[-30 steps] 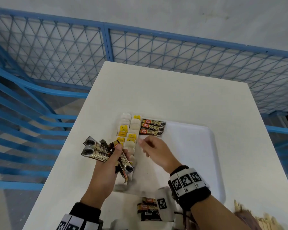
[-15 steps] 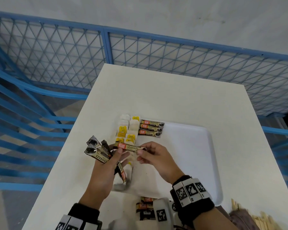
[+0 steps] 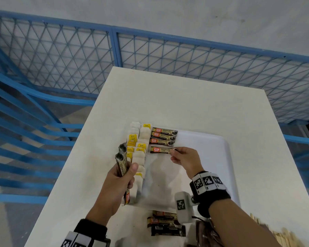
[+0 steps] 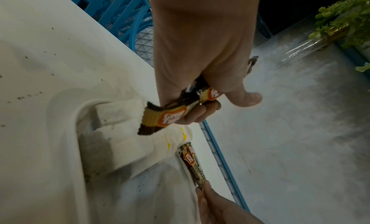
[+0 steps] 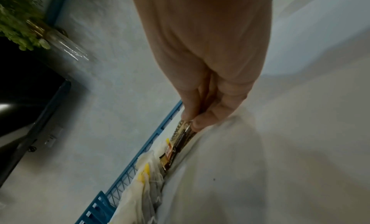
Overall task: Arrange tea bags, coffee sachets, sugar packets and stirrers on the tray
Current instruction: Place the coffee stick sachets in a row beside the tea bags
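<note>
A white tray [image 3: 219,157] lies on the white table. Tea bags [image 3: 139,157] with yellow tags fill its left side in two rows. Three brown coffee sachets [image 3: 163,136] lie side by side at the tray's far end. My right hand [image 3: 175,154] pinches a fourth coffee sachet [image 3: 161,150] by its right end, just below those three. It also appears in the right wrist view as the coffee sachet [image 5: 180,138]. My left hand [image 3: 125,177] grips a bundle of coffee sachets [image 3: 122,161] over the tray's left edge; the bundle [image 4: 166,116] sticks out below the fingers.
More coffee sachets [image 3: 166,223] lie on the table near the tray's front edge. Wooden stirrers [image 3: 284,237] and a brown packet sit at the bottom right. A blue mesh fence [image 3: 114,56] rings the table; the tray's right half is bare.
My right hand drew one sachet out of the left hand's bundle and carried it up and right to a spot below the three laid sachets. The left hand turned its bundle more upright.
</note>
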`<action>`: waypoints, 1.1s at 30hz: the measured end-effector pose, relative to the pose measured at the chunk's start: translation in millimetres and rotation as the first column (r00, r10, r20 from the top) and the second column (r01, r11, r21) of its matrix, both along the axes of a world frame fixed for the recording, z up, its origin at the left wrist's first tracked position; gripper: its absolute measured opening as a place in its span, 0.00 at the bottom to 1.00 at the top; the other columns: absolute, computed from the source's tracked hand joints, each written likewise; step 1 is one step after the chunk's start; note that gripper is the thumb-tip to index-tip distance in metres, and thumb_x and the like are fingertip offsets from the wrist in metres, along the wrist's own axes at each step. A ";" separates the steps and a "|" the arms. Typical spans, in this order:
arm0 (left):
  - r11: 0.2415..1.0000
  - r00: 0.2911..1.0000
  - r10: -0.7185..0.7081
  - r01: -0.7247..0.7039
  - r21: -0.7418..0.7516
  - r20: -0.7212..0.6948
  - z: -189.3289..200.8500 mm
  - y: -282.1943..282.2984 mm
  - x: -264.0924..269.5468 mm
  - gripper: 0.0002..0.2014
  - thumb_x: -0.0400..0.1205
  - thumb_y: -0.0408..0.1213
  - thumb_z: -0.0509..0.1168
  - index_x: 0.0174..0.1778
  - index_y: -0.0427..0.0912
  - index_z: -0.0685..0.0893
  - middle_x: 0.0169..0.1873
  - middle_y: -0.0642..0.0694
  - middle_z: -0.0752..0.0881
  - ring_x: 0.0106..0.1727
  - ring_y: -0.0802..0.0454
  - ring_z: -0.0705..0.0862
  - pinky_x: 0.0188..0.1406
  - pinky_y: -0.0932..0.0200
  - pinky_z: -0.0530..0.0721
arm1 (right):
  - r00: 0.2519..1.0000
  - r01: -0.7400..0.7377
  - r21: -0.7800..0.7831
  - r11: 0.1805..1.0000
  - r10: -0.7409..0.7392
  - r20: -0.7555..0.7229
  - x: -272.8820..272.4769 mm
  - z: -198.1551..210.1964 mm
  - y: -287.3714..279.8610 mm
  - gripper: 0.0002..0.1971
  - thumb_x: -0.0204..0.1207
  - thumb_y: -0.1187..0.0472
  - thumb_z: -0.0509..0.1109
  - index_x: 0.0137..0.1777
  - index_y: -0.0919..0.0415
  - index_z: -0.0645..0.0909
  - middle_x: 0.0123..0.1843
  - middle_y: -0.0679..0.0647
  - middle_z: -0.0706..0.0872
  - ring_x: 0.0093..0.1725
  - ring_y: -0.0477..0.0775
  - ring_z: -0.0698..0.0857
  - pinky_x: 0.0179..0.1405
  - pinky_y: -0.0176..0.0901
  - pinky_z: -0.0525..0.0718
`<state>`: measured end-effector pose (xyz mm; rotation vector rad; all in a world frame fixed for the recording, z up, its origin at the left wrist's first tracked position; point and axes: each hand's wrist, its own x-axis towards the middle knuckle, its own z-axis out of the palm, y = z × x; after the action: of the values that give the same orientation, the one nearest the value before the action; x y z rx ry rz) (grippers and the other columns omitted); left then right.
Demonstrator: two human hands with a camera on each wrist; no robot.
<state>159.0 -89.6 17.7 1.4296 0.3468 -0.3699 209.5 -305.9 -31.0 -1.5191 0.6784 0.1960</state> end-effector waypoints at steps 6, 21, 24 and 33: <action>0.991 1.000 0.015 -0.016 -0.130 -0.005 5.5 0.2 0.2 0.22 0.72 0.57 0.55 0.45 0.40 0.76 0.26 0.48 0.74 0.25 0.56 0.69 0.26 0.62 0.70 | 1.000 -0.012 -0.234 0.972 0.005 -0.031 12.3 -10.1 10.7 0.03 0.73 0.63 0.74 0.38 0.60 0.85 0.29 0.53 0.83 0.27 0.49 0.79 0.43 0.42 0.86; 0.991 0.998 0.019 -0.027 -0.133 -0.056 9.8 -2.2 1.4 0.20 0.77 0.57 0.57 0.51 0.43 0.80 0.28 0.46 0.80 0.27 0.52 0.80 0.29 0.61 0.80 | 0.993 -0.011 -0.509 0.861 0.069 0.095 10.9 0.3 21.6 0.17 0.72 0.59 0.74 0.58 0.63 0.75 0.51 0.56 0.76 0.43 0.47 0.75 0.43 0.31 0.70; 0.992 0.999 0.013 -0.019 -0.128 -0.048 10.0 -3.7 0.8 0.16 0.79 0.53 0.58 0.50 0.43 0.80 0.30 0.44 0.81 0.28 0.53 0.80 0.29 0.61 0.80 | 0.969 -0.015 -0.549 0.836 0.146 0.197 1.5 14.2 34.1 0.13 0.75 0.58 0.71 0.55 0.61 0.77 0.51 0.55 0.76 0.41 0.41 0.75 0.37 0.22 0.70; 0.992 0.990 -0.125 0.123 0.027 0.062 14.5 -6.3 -5.1 0.09 0.78 0.44 0.65 0.47 0.43 0.80 0.25 0.47 0.77 0.28 0.53 0.75 0.27 0.66 0.77 | 0.716 -0.429 -0.381 0.819 0.566 0.408 -35.3 68.5 63.5 0.11 0.76 0.60 0.71 0.57 0.48 0.84 0.50 0.49 0.84 0.42 0.45 0.81 0.39 0.28 0.78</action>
<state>153.9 -95.9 32.2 1.4865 0.2120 -0.4214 174.3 -242.5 37.5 -1.8920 -0.1641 0.1074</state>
